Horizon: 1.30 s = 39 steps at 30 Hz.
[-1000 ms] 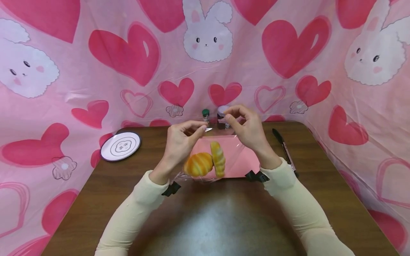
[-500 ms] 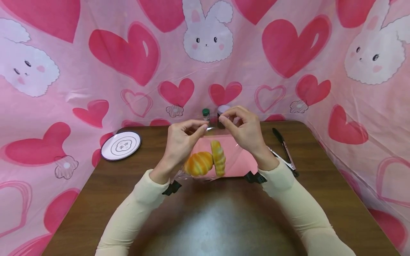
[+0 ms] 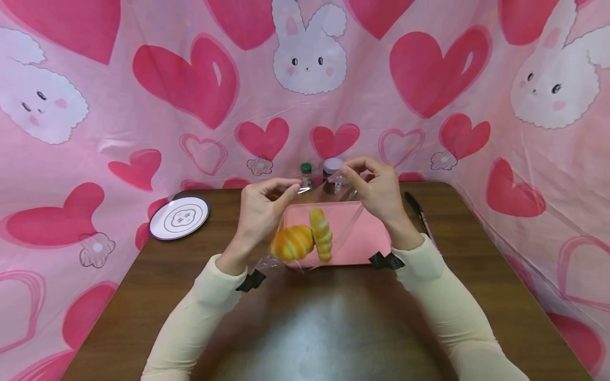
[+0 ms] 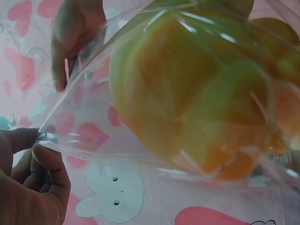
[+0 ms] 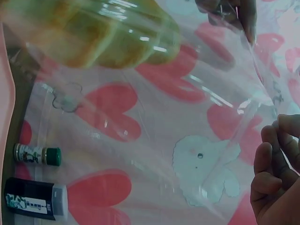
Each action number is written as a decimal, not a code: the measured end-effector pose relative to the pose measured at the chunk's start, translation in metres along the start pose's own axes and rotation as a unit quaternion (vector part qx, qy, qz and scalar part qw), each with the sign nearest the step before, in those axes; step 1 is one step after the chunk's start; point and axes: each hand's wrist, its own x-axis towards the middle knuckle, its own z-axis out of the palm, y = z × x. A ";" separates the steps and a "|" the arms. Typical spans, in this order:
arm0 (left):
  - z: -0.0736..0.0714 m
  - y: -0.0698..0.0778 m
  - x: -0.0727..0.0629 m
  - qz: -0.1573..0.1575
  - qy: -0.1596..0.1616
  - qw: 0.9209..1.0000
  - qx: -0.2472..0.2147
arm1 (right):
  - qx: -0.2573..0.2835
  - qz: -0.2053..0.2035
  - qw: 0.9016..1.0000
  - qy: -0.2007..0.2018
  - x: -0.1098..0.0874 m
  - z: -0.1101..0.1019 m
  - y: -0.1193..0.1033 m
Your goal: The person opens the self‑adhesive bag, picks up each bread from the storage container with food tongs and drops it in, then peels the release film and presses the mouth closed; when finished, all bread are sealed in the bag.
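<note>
Between my two hands hangs a clear plastic bag (image 4: 89, 124) with two golden bread rolls inside. One is a plump, croissant-like roll (image 3: 292, 243); beside it a longer ridged roll (image 3: 321, 235) stands nearly upright. My left hand (image 3: 263, 211) pinches the bag's upper edge between thumb and fingertips. At the opposite side of that edge, my right hand (image 3: 378, 190) also pinches the film, which stretches across the gap. In the right wrist view, the pinching fingertips (image 5: 267, 150) are at the bag's corner. Behind the rolls, a pink tray (image 3: 364, 241) lies on the table.
A white plate (image 3: 179, 218) with a dark rim sits at the table's left. Beyond the tray stand a small green-capped bottle (image 3: 306, 174) and a dark jar (image 3: 332, 174) with a pale lid. Black-tipped tongs (image 3: 418, 209) lie right of the tray, partly behind my right arm.
My hands have drawn apart, the right one to the right and the left one slightly left. The bag's upper edge is spread wider, and the rolls have shifted a little left.
</note>
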 end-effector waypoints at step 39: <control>-0.036 0.031 -0.003 -0.030 0.090 0.996 0.001 | -0.023 0.110 0.985 0.131 0.004 -0.072 0.045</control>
